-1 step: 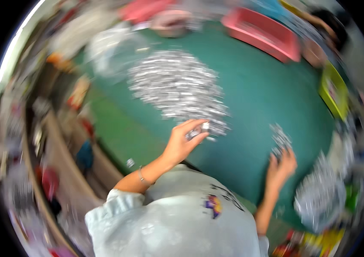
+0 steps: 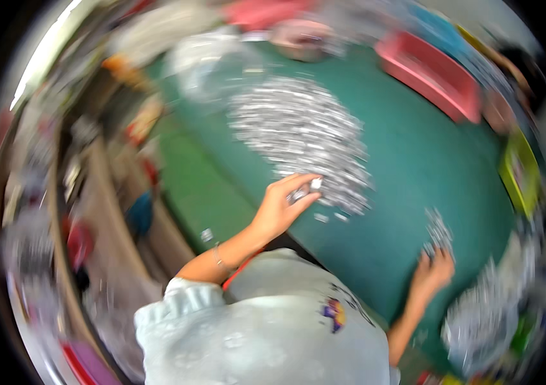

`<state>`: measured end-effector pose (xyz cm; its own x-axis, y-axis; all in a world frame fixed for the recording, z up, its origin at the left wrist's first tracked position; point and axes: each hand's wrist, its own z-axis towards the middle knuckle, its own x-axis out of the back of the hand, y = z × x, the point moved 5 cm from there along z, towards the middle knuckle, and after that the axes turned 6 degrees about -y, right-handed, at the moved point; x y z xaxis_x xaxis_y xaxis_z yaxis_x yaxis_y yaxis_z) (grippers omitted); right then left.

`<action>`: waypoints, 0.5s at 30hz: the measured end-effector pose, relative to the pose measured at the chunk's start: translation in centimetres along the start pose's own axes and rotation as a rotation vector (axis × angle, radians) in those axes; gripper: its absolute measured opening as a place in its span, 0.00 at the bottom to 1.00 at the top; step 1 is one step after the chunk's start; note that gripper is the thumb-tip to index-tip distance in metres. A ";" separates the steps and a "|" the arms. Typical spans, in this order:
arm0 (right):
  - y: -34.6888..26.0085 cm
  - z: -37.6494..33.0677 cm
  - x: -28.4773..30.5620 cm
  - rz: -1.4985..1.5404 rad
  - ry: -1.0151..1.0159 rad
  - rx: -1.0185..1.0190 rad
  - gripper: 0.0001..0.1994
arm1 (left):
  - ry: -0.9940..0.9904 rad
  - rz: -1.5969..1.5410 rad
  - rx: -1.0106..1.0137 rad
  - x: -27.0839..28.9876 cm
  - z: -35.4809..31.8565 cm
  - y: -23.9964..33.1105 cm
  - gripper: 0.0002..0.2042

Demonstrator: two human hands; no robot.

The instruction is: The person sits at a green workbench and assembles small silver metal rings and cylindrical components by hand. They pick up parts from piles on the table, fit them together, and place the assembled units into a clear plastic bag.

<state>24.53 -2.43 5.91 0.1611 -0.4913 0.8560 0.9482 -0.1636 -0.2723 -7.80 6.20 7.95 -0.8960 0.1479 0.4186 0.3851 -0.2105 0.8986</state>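
Note:
A large heap of small, silvery, flat pieces (image 2: 298, 122) spreads over the green table. At its near edge my left hand (image 2: 279, 204) is closed, thumb and fingers pinching a few small silvery pieces (image 2: 300, 192), one with a white end. Two loose pieces (image 2: 330, 217) lie just right of these fingertips. Farther right, my right hand (image 2: 433, 277) has its fingers curled at the near end of a small separate pile of similar pieces (image 2: 438, 228). Grey pieces show between its thumb and fingers. Blur hides the exact kind of piece.
A clear plastic bag (image 2: 212, 67) and a round pink bowl (image 2: 302, 40) stand beyond the heap. At the far right are a pink tray (image 2: 430, 74) and a yellow-green basket (image 2: 520, 173). A filled clear bag (image 2: 481, 327) sits by my right arm. Brown shelving (image 2: 115, 212) runs along the left.
The whole view has shifted, so the table and its things appear farther right and lower. My left hand sits slightly farther left of the heap's near end; both hands keep nearly the same grip.

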 end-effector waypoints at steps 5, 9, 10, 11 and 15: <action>0.4 -1.6 -2.5 -0.143 -0.026 0.255 0.14 | 0.638 0.597 0.142 19.9 -6.9 -0.7 0.14; 2.6 -3.8 -2.4 -0.289 0.158 0.315 0.15 | 1.217 1.117 0.352 35.0 -20.8 1.7 0.13; 2.7 -3.9 -2.2 -0.251 0.165 0.332 0.15 | 1.250 1.252 0.508 37.8 -23.9 3.1 0.13; 2.5 -3.9 -1.7 -0.209 0.165 0.347 0.14 | 1.350 1.323 0.744 40.2 -27.1 4.5 0.12; 1.6 -3.7 -1.1 -0.162 0.068 0.254 0.13 | 1.345 1.412 1.362 46.6 -40.0 7.2 0.11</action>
<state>24.88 -5.36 2.88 -0.0088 -0.5335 0.8457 0.9995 -0.0301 -0.0087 -55.57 -27.05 28.70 0.5571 -0.0386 0.8295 0.0166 0.9992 0.0354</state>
